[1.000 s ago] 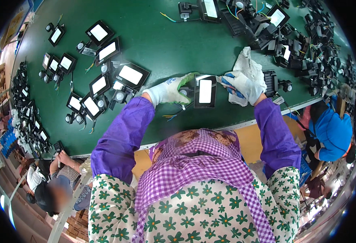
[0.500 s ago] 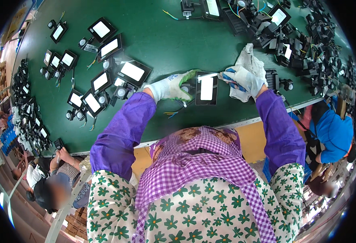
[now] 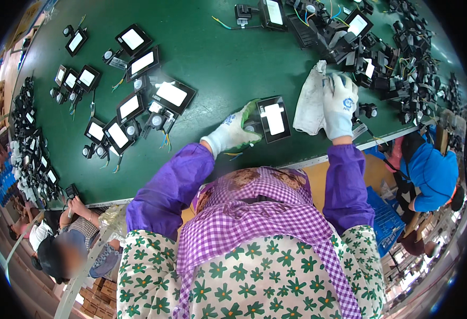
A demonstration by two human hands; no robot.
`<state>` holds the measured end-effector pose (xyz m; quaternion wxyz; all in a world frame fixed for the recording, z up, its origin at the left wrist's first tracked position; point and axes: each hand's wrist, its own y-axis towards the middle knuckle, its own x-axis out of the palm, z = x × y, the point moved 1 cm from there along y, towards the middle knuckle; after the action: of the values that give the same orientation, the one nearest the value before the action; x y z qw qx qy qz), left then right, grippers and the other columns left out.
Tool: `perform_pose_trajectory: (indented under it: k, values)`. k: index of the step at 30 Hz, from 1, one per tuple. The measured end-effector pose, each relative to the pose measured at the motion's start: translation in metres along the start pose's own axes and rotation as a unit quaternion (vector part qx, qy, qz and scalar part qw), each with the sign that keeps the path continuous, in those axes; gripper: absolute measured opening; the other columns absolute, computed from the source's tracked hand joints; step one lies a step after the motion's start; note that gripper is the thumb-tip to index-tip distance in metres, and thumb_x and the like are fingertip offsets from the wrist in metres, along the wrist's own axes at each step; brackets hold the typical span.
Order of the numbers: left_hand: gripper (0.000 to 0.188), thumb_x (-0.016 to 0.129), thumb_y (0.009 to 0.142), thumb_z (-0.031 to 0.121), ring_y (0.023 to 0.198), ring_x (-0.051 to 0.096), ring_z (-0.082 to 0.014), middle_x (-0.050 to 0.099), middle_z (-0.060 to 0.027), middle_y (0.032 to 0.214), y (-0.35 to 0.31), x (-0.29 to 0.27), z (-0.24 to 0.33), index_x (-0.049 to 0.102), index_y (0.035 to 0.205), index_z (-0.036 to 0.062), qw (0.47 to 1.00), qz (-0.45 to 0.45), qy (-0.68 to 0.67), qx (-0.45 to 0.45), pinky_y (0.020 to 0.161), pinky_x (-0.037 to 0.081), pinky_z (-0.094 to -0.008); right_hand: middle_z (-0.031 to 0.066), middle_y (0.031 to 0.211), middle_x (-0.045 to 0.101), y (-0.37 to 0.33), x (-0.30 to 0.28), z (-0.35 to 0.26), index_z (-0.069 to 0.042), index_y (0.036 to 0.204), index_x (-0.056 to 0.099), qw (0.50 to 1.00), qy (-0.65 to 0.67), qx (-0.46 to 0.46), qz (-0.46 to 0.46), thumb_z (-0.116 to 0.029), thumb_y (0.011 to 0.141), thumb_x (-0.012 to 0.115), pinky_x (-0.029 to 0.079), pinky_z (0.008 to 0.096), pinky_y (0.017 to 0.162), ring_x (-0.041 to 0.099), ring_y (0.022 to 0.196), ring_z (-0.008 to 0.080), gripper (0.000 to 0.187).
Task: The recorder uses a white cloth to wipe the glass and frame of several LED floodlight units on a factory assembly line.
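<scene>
My left hand (image 3: 234, 130), in a white glove with green palm, is closed around the motion-sensor end of a small black floodlight (image 3: 275, 120). The lamp's white face points up, and its wires show below my fingers. To its right lies a crumpled white cloth (image 3: 309, 103) on the green table. My right hand (image 3: 341, 105), gloved too, is palm down with bent fingers over the cloth's right edge, closed on it as far as I can see; the fingertips are partly hidden. Another floodlight's sensor (image 3: 369, 110) pokes out right of that hand.
Several sensor floodlights (image 3: 172, 95) lie face up on the left of the green table (image 3: 212, 64). A heap of black floodlights (image 3: 387, 69) with loose wires covers the right. More line the far left edge (image 3: 31, 143). Co-workers sit at lower left and stand at right, near a blue crate (image 3: 385, 220).
My right hand has moved off the floodlight's right edge, away to the right, onto the cloth, which has shifted and spread. The floodlight has tilted slightly and moved a little right with my left hand.
</scene>
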<state>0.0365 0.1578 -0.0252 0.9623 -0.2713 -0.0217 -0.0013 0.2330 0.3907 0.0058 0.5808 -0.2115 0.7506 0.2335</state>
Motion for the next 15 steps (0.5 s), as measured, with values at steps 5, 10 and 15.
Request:
perform_pose_trajectory:
  k: [5,10,15]
  values:
    - [0.099,0.081,0.070,0.015,0.129,0.053,-0.0273,0.052,-0.0201,0.142,-0.009,0.016,0.018,0.027,0.153,0.0044,0.999,0.036,0.007,-0.037,0.106,0.043,-0.0335,0.0200,0.123,0.057,-0.008,0.021,-0.024,-0.010,0.128,0.055,0.986,-0.080,0.131,-0.067,-0.036,0.094,0.056,0.047,0.0518,0.093,0.055,0.114,0.0410,0.043]
    - [0.100,0.081,0.069,0.018,0.124,0.056,-0.0320,0.055,-0.0226,0.138,-0.007,0.020,0.005,0.028,0.152,0.0038,0.998,0.063,0.023,-0.021,0.103,0.046,-0.0359,0.0152,0.099,0.059,-0.039,0.003,-0.056,-0.010,0.112,0.059,0.999,-0.031,-0.019,-0.041,-0.033,0.087,0.061,0.049,0.0504,0.077,0.060,0.092,0.0341,0.033]
    - [0.101,0.080,0.068,0.019,0.121,0.058,-0.0339,0.058,-0.0231,0.133,-0.003,0.027,-0.004,0.027,0.152,0.0044,0.995,0.080,0.067,0.004,0.101,0.047,-0.0375,0.0170,0.093,0.063,-0.076,0.015,-0.106,-0.008,0.110,0.058,0.992,0.072,-0.052,-0.090,-0.024,0.089,0.059,0.050,0.0515,0.077,0.062,0.089,0.0378,0.027]
